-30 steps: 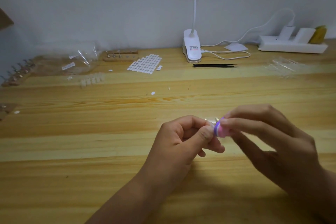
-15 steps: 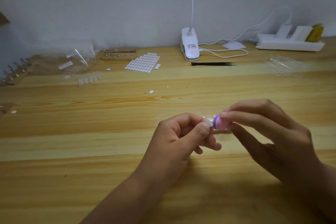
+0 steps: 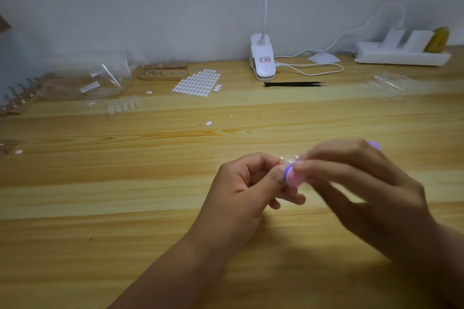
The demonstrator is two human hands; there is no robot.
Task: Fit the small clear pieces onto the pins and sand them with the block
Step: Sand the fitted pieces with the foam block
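Note:
My left hand [image 3: 247,184] pinches a small pin with a clear piece [image 3: 288,159] between thumb and curled fingers, above the middle of the wooden table [image 3: 125,195]. My right hand [image 3: 364,188] grips a pink and purple sanding block [image 3: 292,175], its near end pressed against the left thumb tip and the piece. The block's far purple end [image 3: 374,145] shows behind the right knuckles. The piece itself is mostly hidden and blurred.
At the back stand a wooden pin holder [image 3: 163,73], a sheet of white oval stickers [image 3: 198,82], a row of clear pieces [image 3: 124,106], plastic bags [image 3: 100,80], black tweezers [image 3: 293,84], a clip lamp [image 3: 262,60] and a power strip [image 3: 401,54]. More clear pieces [image 3: 388,85] lie far right.
My right hand has shifted slightly with the block, which now sits lower against the left thumb. The left hand stays almost in place.

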